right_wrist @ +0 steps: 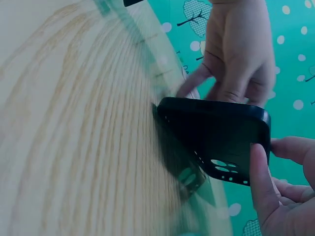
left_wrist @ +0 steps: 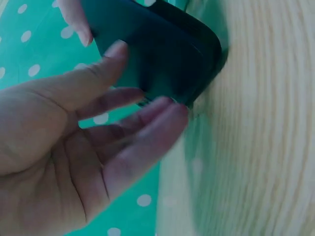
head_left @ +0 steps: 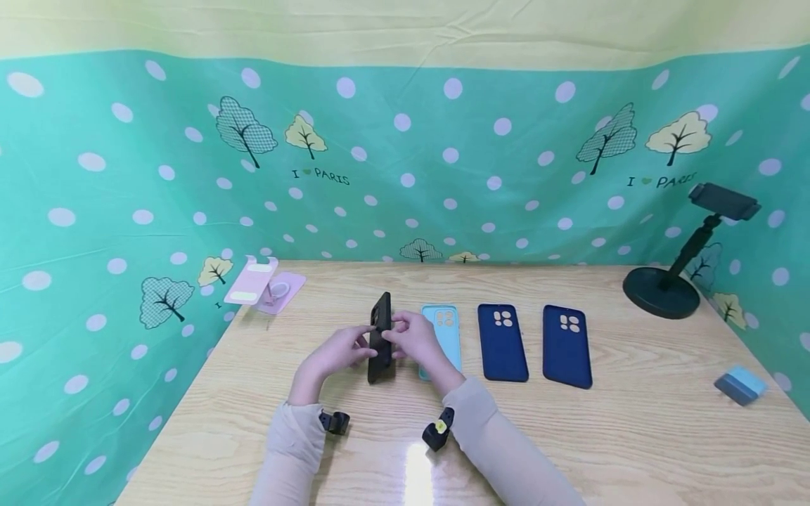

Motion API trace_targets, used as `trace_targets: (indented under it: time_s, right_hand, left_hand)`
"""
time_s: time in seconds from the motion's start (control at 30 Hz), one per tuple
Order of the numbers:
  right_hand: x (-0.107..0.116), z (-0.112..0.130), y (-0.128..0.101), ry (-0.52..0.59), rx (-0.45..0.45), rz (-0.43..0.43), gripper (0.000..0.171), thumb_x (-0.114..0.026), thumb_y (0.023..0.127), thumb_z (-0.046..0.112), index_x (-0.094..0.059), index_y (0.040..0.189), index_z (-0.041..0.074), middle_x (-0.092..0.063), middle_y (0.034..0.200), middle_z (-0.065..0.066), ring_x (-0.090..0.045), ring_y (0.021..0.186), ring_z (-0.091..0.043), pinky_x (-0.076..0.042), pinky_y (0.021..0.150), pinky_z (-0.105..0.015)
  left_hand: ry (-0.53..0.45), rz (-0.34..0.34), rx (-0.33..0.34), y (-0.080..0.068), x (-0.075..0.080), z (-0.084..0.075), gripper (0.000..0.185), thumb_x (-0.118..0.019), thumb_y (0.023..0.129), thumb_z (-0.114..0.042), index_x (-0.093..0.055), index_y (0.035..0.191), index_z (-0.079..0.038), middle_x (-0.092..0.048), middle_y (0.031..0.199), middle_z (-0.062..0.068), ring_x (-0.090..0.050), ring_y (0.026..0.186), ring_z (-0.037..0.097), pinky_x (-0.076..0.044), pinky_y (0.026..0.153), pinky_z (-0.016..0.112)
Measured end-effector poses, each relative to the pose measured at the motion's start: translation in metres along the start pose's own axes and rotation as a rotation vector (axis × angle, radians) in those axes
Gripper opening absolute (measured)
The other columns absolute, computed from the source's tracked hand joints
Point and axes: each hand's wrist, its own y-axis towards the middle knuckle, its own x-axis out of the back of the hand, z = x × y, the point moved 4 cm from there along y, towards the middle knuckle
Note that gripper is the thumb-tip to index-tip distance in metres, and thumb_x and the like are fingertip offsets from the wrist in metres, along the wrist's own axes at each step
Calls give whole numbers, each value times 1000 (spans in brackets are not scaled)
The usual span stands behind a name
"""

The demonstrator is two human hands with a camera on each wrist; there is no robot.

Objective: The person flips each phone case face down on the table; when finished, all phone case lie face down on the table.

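Observation:
A black phone case [head_left: 380, 365] stands tilted up on its long side on the table, between both hands. Its hollow inside and camera holes show in the right wrist view, where the right hand [right_wrist: 290, 201] pinches the case wall near the holes, thumb against one side and fingers on the other. The left hand [left_wrist: 69, 132] has its fingers loosely extended at the other end of the case [left_wrist: 157, 54], thumb tip and fingertips right at its surface. To the right lie a light blue phone case [head_left: 451, 341] and two dark blue phone cases, one nearer [head_left: 503, 351] and one farther right [head_left: 565, 355].
A pink phone stand [head_left: 272, 292] is at the table's back left. At the back right stands a black phone stand [head_left: 664, 292] with a round base. A small two-tone blue block [head_left: 739, 385] lies near the right edge. A green polka-dot curtain [head_left: 380, 176] surrounds the table.

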Motion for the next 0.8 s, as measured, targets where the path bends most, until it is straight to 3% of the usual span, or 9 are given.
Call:
trace_targets:
  time_s: [0.17, 0.33, 0.43, 0.47, 0.57, 0.67, 0.7, 0.8]
  right_hand:
    - [6, -3, -1, -63, -12, 15, 42, -68, 82, 8, -55, 120, -3, -60, 88, -9, -64, 59, -22, -55, 56, -34]
    - [10, -6, -3, -128, -57, 30, 40, -67, 82, 5, -54, 119, -5, -62, 90, -13, -65, 60, -26, -55, 55, -32]
    - [10, -10, -3, -154, -84, 41, 38, -66, 83, 4, -54, 118, -5, -63, 91, -13, -65, 59, -25, -54, 54, -31]
    - [9, -11, -2, -163, -90, 43, 38, -65, 83, 4, -54, 118, -5, -63, 91, -13, -65, 59, -25, -54, 53, -30]
    - [8, -15, 0, -207, -96, 46, 37, -65, 83, 4, -54, 118, -4, -65, 86, -12, -65, 56, -22, -53, 51, -28]
    - [7, -19, 2, -276, -94, 43, 36, -65, 83, 6, -56, 117, -3, -65, 82, -9, -63, 52, -19, -52, 49, -26]
    - [7, -19, 3, -316, -86, 39, 35, -66, 84, 8, -57, 116, -3, -64, 80, -7, -62, 52, -18, -51, 48, -25]
    - [6, -18, 3, -469, -45, 14, 21, -67, 83, 11, -63, 100, 0, -58, 70, -1, -56, 51, -12, -46, 48, -23]
  left_hand:
    - [95, 6, 12, -2, -1, 4, 46, -66, 84, -8, -50, 123, 10, -64, 76, 7, -58, 64, 13, -46, 58, 24]
    - [86, -3, 20, 1, -2, 8, 47, -67, 81, -5, -50, 121, 13, -62, 72, 6, -55, 58, 12, -46, 55, 25]
    - [82, -14, 2, 1, -2, 11, 48, -68, 79, -4, -50, 119, 15, -61, 70, 4, -55, 56, 11, -46, 55, 26]
    - [87, -20, -35, 1, -2, 11, 48, -69, 79, -5, -50, 117, 16, -60, 69, 3, -54, 55, 9, -45, 54, 25]
    - [94, -25, -36, 1, -1, 12, 50, -70, 77, -5, -49, 118, 17, -60, 68, 1, -54, 55, 9, -45, 55, 25]
    - [97, -35, 3, 1, -2, 11, 52, -70, 77, -3, -49, 119, 17, -60, 68, 2, -53, 55, 10, -45, 55, 25]
    - [99, -38, 48, 1, -2, 11, 53, -70, 76, -1, -48, 121, 16, -61, 68, 4, -54, 55, 11, -46, 56, 26]
    - [122, -57, 82, 2, -3, 9, 54, -71, 76, 0, -48, 122, 15, -60, 68, 3, -53, 54, 10, -44, 56, 24]
